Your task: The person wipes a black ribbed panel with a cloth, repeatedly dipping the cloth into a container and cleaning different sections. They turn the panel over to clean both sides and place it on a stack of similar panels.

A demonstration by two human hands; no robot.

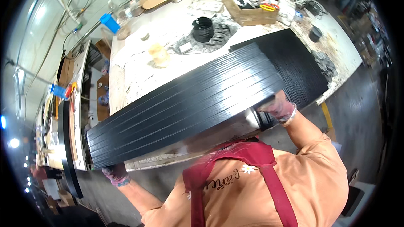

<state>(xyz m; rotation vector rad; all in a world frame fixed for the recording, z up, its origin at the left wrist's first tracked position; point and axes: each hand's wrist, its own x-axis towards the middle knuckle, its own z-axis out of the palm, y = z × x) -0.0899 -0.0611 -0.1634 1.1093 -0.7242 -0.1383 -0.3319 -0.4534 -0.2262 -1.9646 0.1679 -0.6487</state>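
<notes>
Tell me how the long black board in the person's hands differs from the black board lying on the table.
The long board has clear grooves running along it; the other board shows only a finer texture. The long board is held by the left hand and right hand, while the other board rests on the table, partly covered by it. Both are black.

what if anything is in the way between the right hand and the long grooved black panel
Nothing visible, beyond what looks like a thin glove: the right hand meets the long grooved black panel at its near right corner. The other black board shows past the panel's right end, not between them.
</notes>
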